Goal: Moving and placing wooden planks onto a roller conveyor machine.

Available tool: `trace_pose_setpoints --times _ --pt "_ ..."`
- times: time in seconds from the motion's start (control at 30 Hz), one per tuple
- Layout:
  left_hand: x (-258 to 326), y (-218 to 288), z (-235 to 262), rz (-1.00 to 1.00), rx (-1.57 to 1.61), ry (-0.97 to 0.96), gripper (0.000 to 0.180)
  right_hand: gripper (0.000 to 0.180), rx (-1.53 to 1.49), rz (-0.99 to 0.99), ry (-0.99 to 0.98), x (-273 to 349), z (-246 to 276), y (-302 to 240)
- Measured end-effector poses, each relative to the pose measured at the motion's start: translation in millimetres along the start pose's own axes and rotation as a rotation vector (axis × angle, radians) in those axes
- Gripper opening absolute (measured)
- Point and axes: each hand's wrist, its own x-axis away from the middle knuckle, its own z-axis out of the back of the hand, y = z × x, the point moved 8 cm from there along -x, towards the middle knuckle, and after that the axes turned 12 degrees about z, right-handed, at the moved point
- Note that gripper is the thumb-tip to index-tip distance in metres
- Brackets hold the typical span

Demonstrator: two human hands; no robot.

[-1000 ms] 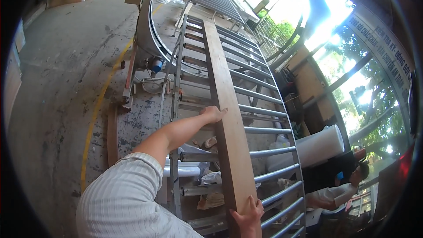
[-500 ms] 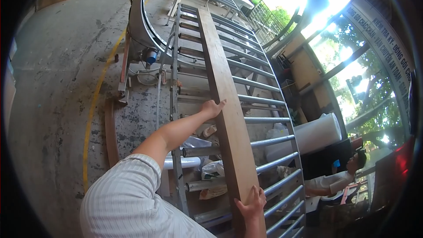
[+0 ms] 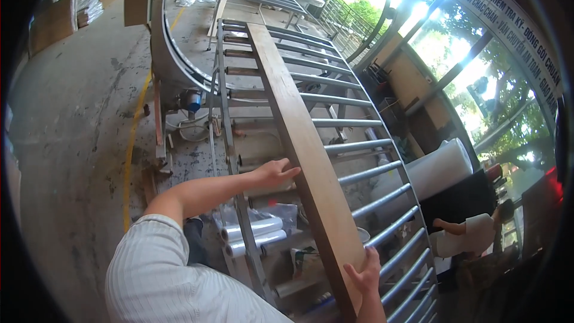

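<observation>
A long light-brown, wood-coloured beam (image 3: 302, 134) lies lengthwise on a roller conveyor (image 3: 350, 122), running from near me to the conveyor's far end. My left hand (image 3: 276, 173) is at the beam's left edge, its fingers curled and the fingertips touching the edge. Nearer to me, my right hand (image 3: 366, 272) grips the right edge, with the thumb on the top face and the fingers along the side. The beam's near end drops out of view at the bottom.
A large ring-shaped machine frame (image 3: 164, 30) stands beyond the conveyor's left side. Clear film rolls (image 3: 254, 230) lie below the rollers at left. A big white roll (image 3: 433, 170) sits to the right, near another person (image 3: 469, 233). A yellow line (image 3: 134, 137) runs along the floor.
My view has shifted, and the conveyor now sits differently in it. The left hand has slid from the beam's top to its left edge. My right hand stays on the right edge.
</observation>
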Motion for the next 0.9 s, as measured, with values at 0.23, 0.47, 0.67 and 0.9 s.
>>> trace_pose_setpoints --times 0.23,0.47,0.67,0.9 --pt "-112.2 -29.8 260.2 -0.370 -0.371 0.413 0.039 0.129 0.173 0.185 -0.107 -298.6 -117.3 -150.2" --pt "-247.8 -84.5 420.9 -0.447 -0.512 0.466 0.041 0.152 0.179 0.162 -0.349 -572.3 -247.1 -214.4" --pt "-278.4 -107.8 428.7 -0.393 -0.515 0.256 0.051 0.157 0.160 -0.001 -0.501 -611.8 -285.4 -225.7" --pt "-287.2 -123.1 450.5 -0.489 -0.280 0.287 0.040 0.152 0.198 -0.041 -0.506 -663.9 -238.4 -243.1"
